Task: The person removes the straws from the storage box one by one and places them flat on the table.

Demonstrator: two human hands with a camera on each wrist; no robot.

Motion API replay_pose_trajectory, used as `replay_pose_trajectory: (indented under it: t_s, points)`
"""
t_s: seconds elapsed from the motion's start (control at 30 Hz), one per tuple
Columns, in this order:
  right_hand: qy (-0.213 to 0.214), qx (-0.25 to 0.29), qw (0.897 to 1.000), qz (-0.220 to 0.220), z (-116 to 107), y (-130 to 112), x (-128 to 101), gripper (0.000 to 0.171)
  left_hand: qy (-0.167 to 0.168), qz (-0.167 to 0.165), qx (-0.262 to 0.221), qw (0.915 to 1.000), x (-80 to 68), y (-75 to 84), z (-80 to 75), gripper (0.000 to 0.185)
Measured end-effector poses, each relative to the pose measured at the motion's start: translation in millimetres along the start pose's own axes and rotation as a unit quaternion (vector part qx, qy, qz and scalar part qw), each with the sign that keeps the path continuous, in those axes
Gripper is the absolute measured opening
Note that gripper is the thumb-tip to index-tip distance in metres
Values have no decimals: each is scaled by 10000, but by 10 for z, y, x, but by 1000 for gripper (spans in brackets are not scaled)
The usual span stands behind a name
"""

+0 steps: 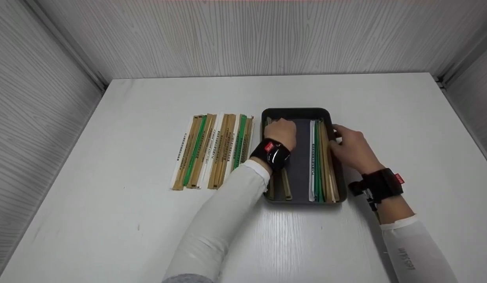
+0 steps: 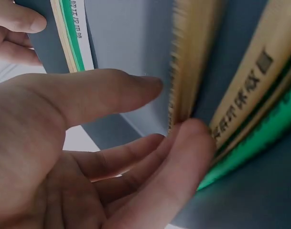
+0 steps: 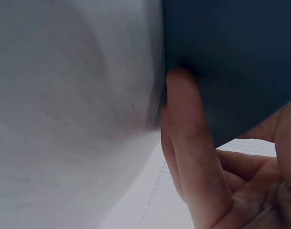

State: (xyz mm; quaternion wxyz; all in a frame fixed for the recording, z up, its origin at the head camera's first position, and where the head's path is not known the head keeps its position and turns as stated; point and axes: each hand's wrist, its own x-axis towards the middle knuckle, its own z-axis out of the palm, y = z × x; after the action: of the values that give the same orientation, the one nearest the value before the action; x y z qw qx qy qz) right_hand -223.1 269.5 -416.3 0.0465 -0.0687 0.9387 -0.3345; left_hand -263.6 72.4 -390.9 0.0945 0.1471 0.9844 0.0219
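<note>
A dark tray is set mid-table, with packets rowed toward its left edge. Chopsticks at the tray's left wall are pinched by the left hand; the right wall is touched by the right hand, fingers straight.

I see a tray near the middle of the table, with a row of wrapped chopsticks lying on the table just to its left. Inside the tray, one bundle of chopsticks lies along its right wall, and a few more, I think, lie along the left wall.
</note>
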Motion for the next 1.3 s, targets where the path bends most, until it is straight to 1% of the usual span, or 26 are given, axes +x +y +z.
replay_pose_trajectory:
  t_s: [0.07, 0.17, 0.37, 0.53, 0.6, 0.77, 0.83, 0.9, 0.97, 1.0, 1.07, 1.13, 1.23, 1.3]
  points:
    - [-4, -7, 10000, -21, 2, -4, 6, 53, -8, 3, -148, 9999, 3, -8, 8, 20]
    - [-15, -15, 10000, -26, 3, -5, 9, 54, -106, 8, -376, 9992, -7, -12, 1, 20]
    - [-39, 7, 10000, -11, 10, -2, 10, 54, -302, 149, -691, 9970, -80, 5, -41, 22]
    - [-45, 35, 10000, -4, 5, -1, 11, 54, -377, 242, -949, 9945, -73, 43, -50, 12]
    - [-38, 62, 10000, 12, -1, -3, 9, 53, -350, 264, -1085, 9931, -61, 67, -64, 12]
    - [-32, 45, 10000, -28, -10, -4, 13, 52, -132, 495, -1405, 9888, -65, 108, -142, 33]
    - [-25, 30, 10000, -46, -9, -3, 13, 52, 48, 642, -1493, 9867, -93, 103, -196, 31]
    - [-21, 36, 10000, -49, -5, 0, 14, 52, 181, 759, -1595, 9841, -131, 82, -261, 23]
    - [-19, 42, 10000, -41, 1, 0, 13, 52, 290, 786, -1737, 9812, -178, 38, -341, 11]
    - [-19, 19, 10000, -34, 4, -1, 14, 52, 332, 792, -1805, 9798, -207, 4, -388, 7]
    - [-23, -26, 10000, -5, 11, -5, 18, 52, 390, 780, -2025, 9754, -269, -87, -482, 13]
    - [-29, -71, 10000, 54, 14, -10, 23, 53, 504, 736, -2270, 9698, -342, -213, -575, 17]
    - [-21, -144, 9998, 126, 14, -15, 26, 53, 766, 683, -2624, 9595, -452, -452, -684, 24]
    - [-15, -156, 9998, 137, 14, -9, 26, 53, 954, 576, -2754, 9548, -515, -633, -730, 31]
